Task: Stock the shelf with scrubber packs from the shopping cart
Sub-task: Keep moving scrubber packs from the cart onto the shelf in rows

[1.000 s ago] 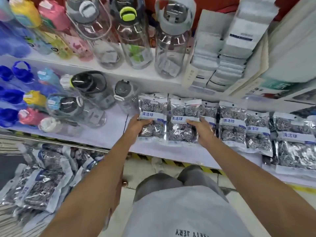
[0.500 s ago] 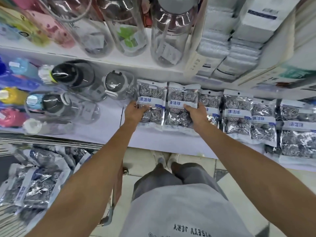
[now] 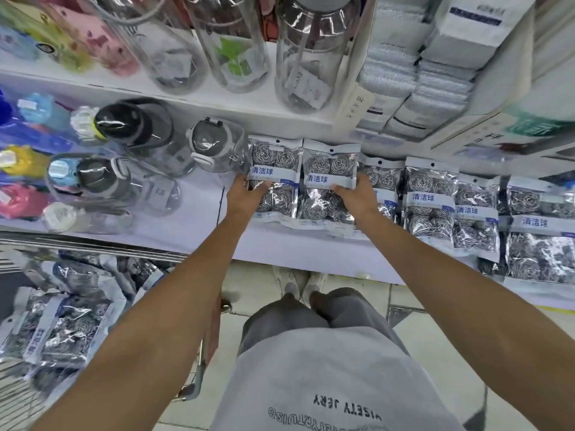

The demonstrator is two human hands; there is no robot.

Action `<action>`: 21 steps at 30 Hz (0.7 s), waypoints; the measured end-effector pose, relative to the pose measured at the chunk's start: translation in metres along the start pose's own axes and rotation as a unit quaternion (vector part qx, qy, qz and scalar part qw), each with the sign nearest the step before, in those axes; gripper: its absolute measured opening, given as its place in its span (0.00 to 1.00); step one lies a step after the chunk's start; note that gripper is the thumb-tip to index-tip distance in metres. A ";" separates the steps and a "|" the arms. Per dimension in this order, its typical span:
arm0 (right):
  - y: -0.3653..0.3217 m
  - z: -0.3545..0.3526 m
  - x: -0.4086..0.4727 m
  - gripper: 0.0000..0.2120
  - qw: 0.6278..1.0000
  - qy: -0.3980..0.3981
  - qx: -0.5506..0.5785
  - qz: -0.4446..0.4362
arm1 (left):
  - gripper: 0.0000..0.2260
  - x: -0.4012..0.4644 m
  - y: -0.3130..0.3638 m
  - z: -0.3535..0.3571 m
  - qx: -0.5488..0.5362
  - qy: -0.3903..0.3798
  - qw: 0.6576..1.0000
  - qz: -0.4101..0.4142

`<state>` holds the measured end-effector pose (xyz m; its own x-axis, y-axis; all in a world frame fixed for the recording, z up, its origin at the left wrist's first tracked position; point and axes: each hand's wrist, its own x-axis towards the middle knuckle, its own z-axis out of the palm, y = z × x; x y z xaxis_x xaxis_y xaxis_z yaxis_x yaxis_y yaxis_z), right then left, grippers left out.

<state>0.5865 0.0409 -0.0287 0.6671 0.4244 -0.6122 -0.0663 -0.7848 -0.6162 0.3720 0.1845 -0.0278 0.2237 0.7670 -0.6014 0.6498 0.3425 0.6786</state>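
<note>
- Up on the white shelf, two scrubber packs lie side by side, touching.
- Left hand grips the left pack at its left side, with the thumb curled over the front.
- Right hand grips the right pack at its right side, thumb on the front too.
- Both packs sit near the back of the shelf, about in the middle of it, with their bottom ends pointing to the front edge.
- Each pack has shiny metal balls inside and a white band with blue words.
- More packs lie in a row to the right, along the same shelf, some lying over each other.
- Bottles stand and lie on the left part of the shelf, just beside the left pack.
- Big clear bottles stand on the shelf above.
- Down at the left, the cart holds a pile of packs.
</note>
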 end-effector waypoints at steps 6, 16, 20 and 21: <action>-0.001 -0.021 -0.029 0.24 0.985 -0.029 -0.143 -0.096 | 0.32 -0.028 -0.003 -0.011 0.036 0.003 0.999 0.012; -0.007 -0.029 -0.110 0.24 0.842 -0.119 -0.386 -0.358 | 0.27 -0.130 -0.053 -0.033 0.205 0.074 0.973 0.075; -0.016 -0.020 -0.146 0.24 0.777 -0.151 -0.412 -0.450 | 0.25 -0.191 -0.085 -0.037 0.231 0.158 0.957 0.072; -0.016 -0.016 -0.154 0.25 0.760 -0.156 -0.420 -0.472 | 0.25 -0.205 -0.094 -0.037 0.231 0.176 0.954 0.068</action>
<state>0.4970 -0.0188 0.0831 -0.0928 0.9605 -0.2624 0.9162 -0.0208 -0.4002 0.2380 0.0152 0.0478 0.1238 0.9503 -0.2856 0.9016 0.0125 0.4323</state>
